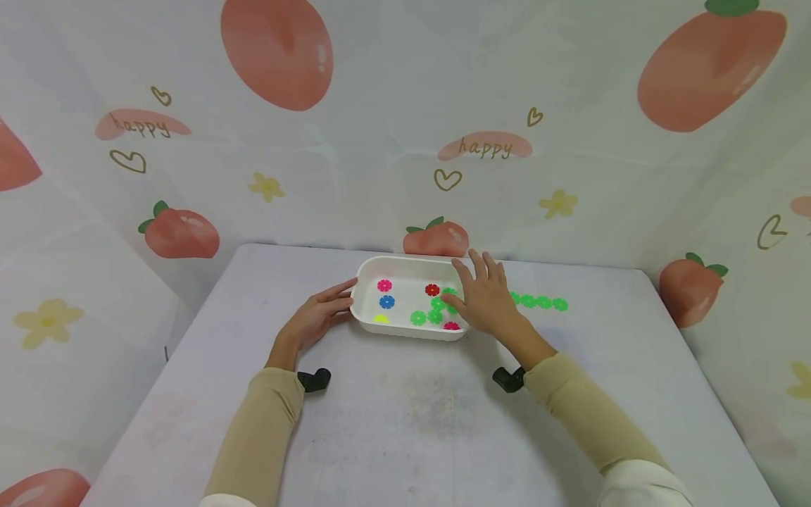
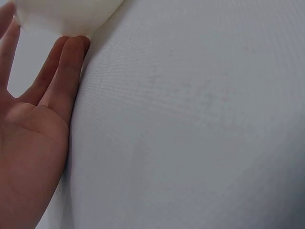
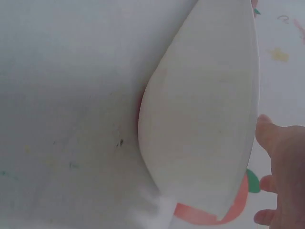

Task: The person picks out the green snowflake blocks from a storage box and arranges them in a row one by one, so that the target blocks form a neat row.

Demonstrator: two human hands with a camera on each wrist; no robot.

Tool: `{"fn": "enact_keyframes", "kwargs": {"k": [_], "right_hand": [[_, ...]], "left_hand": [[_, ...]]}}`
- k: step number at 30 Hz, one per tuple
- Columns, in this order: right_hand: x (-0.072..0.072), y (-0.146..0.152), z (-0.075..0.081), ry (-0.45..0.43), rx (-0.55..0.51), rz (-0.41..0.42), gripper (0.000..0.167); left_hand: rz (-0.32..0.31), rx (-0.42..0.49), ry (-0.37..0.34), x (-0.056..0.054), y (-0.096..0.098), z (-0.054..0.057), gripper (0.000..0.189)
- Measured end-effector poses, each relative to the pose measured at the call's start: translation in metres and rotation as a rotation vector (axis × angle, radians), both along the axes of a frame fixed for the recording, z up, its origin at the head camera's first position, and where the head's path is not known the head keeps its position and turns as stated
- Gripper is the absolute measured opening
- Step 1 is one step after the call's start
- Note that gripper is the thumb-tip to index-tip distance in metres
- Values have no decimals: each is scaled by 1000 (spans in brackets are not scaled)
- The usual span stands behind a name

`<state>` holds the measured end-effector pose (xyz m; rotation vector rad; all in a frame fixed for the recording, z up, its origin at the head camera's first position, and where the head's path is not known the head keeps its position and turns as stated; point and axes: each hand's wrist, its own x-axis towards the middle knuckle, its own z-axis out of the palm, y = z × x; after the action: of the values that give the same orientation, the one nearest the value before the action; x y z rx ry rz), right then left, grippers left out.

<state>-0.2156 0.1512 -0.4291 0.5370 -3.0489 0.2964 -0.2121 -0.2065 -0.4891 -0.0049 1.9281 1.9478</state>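
Observation:
A white plastic tray stands toward the far side of the table, with loose notched snowflake discs inside. Several discs are green; others are a blue disc, a pink disc, a dark red disc and a yellow one. My left hand has its fingers extended, fingertips against the tray's left end, as the left wrist view also shows. Above the tray's right end, my right hand spreads its fingers with nothing held; its thumb overlaps the rim in the right wrist view.
Right of the tray, partly behind my right hand, a row of green discs lies on the white table. A printed cloth hangs close behind the table's back edge. Black wrist mounts stick out from both forearms.

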Motion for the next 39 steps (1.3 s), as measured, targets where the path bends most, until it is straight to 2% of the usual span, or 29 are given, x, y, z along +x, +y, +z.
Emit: {"fn": "enact_keyframes", "kwargs": {"k": [7, 16, 27, 32, 39], "right_hand": [[2, -17, -1, 17, -8, 49, 81], [1, -43, -2, -20, -18, 113, 82], [4, -49, -12, -188, -154, 96, 75], [-1, -52, -14, -223, -196, 125, 65], [-8, -57, -17, -267, -200, 124, 52]], "left_hand": [[-5, 18, -2, 1, -1, 2, 56], [3, 12, 3, 4, -5, 5, 57], [-3, 4, -7, 2, 2, 2, 55], [10, -5, -1, 1, 1, 0, 53], [-11, 4, 3, 2, 1, 3, 56]]}}
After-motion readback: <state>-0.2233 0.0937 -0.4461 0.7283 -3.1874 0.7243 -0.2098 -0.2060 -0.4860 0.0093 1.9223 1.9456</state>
